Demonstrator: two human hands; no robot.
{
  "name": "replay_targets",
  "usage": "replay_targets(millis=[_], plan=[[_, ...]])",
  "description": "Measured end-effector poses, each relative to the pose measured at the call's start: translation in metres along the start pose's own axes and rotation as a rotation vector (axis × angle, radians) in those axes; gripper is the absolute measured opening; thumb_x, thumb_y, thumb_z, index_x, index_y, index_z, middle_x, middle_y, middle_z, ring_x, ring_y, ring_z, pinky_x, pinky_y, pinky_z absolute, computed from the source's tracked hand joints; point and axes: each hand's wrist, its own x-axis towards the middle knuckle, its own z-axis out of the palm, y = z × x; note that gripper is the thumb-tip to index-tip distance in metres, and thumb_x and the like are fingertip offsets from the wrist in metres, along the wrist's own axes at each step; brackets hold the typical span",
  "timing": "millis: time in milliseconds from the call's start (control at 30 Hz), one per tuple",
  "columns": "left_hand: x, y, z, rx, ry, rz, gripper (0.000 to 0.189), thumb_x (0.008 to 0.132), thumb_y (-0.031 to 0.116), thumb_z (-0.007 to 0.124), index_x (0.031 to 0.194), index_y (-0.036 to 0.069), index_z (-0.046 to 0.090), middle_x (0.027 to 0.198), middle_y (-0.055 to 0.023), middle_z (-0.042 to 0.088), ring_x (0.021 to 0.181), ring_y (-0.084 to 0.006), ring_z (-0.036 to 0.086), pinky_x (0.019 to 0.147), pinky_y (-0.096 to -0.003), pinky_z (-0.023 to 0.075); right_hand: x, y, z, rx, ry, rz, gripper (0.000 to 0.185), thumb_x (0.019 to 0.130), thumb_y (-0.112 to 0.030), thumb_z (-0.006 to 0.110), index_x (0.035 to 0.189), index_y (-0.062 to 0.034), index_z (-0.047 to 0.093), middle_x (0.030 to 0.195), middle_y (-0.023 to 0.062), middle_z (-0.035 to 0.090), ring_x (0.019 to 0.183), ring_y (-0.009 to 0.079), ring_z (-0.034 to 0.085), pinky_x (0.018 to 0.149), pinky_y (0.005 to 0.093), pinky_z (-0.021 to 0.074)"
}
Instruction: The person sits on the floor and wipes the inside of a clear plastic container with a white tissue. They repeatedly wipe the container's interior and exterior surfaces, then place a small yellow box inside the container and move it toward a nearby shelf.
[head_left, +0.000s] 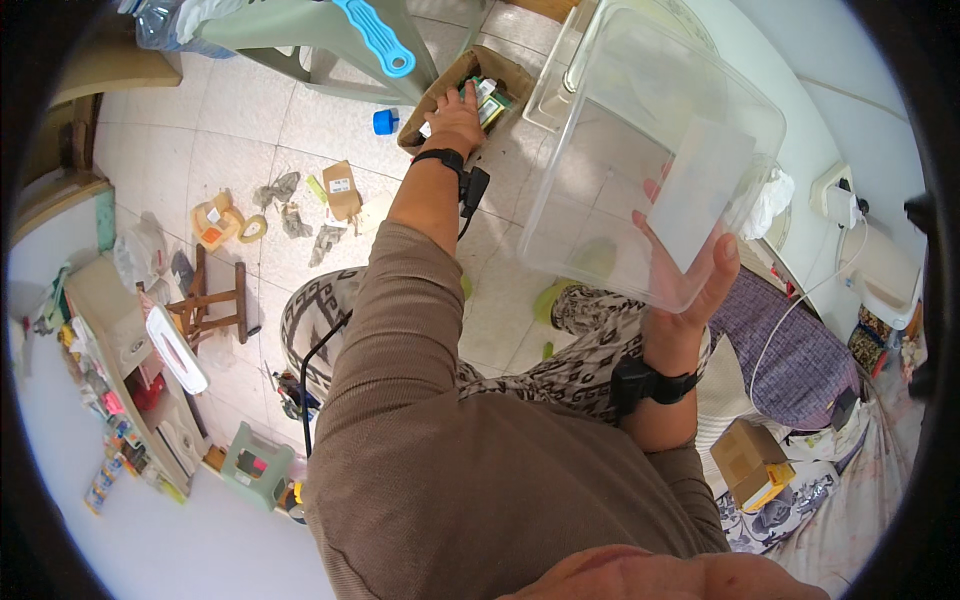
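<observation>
My left hand (454, 120) reaches down into a brown cardboard box (420, 127) on the tiled floor. Its fingers are spread over small green, white and yellow packages (491, 107), and I see nothing gripped in them. With my right hand (705, 277) I hold up a clear plastic storage box (574, 202). The fingers show through the plastic from beneath, and the thumb lies outside near its corner. A pale rectangular panel (697, 195) shows on or through the clear box.
A blue cap (385, 121) lies left of the cardboard box, near a grey-green plastic stool (330, 49) with a light-blue handle (382, 41) over it. Crumpled scraps (294, 219) and a tape roll (252, 228) litter the floor. A white cable (787, 311) hangs at the right.
</observation>
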Motion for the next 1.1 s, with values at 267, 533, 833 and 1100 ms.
replay_targets(millis=[267,533,833,1100], plan=[[-0.014,-0.023,-0.001,-0.183,0.022,-0.115,0.092,0.069,0.029,0.085,0.148,0.021,0.038,0.144,-0.0127,0.04,0.133,-0.0395,0.043,0.101,-0.0591,0.0417,0.012,0.005,-0.004,0.1,-0.012,0.025,0.093,0.082,-0.062,0.064,0.147,-0.0003,0.039,0.137,0.0209,0.053,0.122,0.0381,0.055,0.087,0.0478,0.0533],[-0.041,-0.064,-0.033,-0.633,0.171,-0.157,0.101,0.053,0.033,0.09,0.142,0.016,0.045,0.132,-0.0151,0.044,0.122,-0.0353,0.049,0.102,-0.0443,0.0464,0.021,0.001,-0.002,0.319,-0.034,0.02,0.07,0.087,-0.054,0.064,0.135,-0.0037,0.052,0.122,0.0137,0.06,0.108,0.0319,0.059,0.078,0.0422,0.0527],[-0.132,-0.091,-0.12,-1.72,-0.037,0.039,0.077,0.066,-0.003,0.077,0.135,-0.003,0.041,0.116,-0.0159,0.064,0.101,-0.0287,0.069,0.088,-0.0438,0.0585,0.022,0.003,-0.003,0.322,0.0,-0.013,0.073,0.082,-0.056,0.068,0.136,-0.0091,0.052,0.118,0.0125,0.059,0.116,0.0357,0.055,0.078,0.0506,0.0512],[-0.211,-0.049,-0.175,-1.943,-0.171,0.291,0.067,0.073,0.001,0.071,0.136,-0.002,0.048,0.123,-0.0144,0.065,0.111,-0.0294,0.066,0.101,-0.0415,0.0517,0.001,0.007,-0.014,0.494,-0.068,-0.003,0.072,0.084,-0.055,0.066,0.136,-0.0085,0.052,0.121,0.0139,0.061,0.115,0.0342,0.056,0.076,0.0494,0.0531]])
